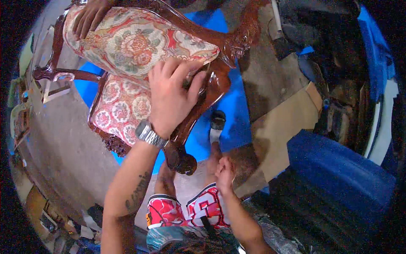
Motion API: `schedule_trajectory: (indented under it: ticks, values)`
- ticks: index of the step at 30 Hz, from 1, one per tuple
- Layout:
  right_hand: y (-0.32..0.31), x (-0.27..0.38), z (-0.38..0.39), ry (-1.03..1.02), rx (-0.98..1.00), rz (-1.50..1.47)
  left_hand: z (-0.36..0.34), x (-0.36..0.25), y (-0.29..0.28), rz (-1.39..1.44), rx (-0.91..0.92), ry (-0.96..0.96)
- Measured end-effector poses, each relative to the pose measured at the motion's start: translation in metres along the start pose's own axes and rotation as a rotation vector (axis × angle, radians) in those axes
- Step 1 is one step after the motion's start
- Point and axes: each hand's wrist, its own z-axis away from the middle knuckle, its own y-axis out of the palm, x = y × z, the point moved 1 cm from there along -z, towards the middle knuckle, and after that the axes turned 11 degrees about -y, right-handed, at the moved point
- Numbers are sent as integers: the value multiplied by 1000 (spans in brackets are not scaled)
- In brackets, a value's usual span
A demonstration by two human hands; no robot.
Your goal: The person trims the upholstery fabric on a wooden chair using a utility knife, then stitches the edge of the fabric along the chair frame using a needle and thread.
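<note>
An armchair with carved, glossy brown wood and floral upholstery stands tilted in front of me. My left hand, with a metal watch on the wrist, lies over the lower edge of its padded back. Its fingers bend onto the fabric, and the thumb lies by the wooden frame. Down by my right thigh, my right hand is closed, its fingers curled together. Whatever it holds, if anything, is too small to make out. Another person's hand rests on the far left of the padded back.
Blue sheeting lies on the floor under the chair, beside my foot. To the right are a brown cardboard sheet and a large blue box-like object. Assorted frames and scraps line the left edge.
</note>
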Motion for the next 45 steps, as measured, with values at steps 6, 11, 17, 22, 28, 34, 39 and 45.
schedule_trajectory:
  ticks: [6, 11, 17, 22, 28, 34, 39, 45]
  values:
    - [-22, -5, 18, 273, -111, -306, 0, -10, 21, -102, 75, -139]
    - [-45, 11, 5, 166, 28, -230, -16, 1, 17, -295, -53, 93]
    - [-50, 28, 32, 321, 108, -294, 1, 17, 18, -181, 396, 380]
    - [-50, 75, 71, 663, 167, -353, 20, 18, 14, -57, 701, 845]
    - [-36, 144, 53, 559, 320, -552, 4, -16, -9, 10, 405, 94]
    - [27, 199, -4, -4, 422, -254, -20, -6, -5, -309, 291, -183]
    - [88, 231, -55, -528, 475, 122, -6, 20, -5, -131, 327, -59]
    - [141, 245, -112, -628, 469, 247, -5, 36, 6, 52, 288, -114]
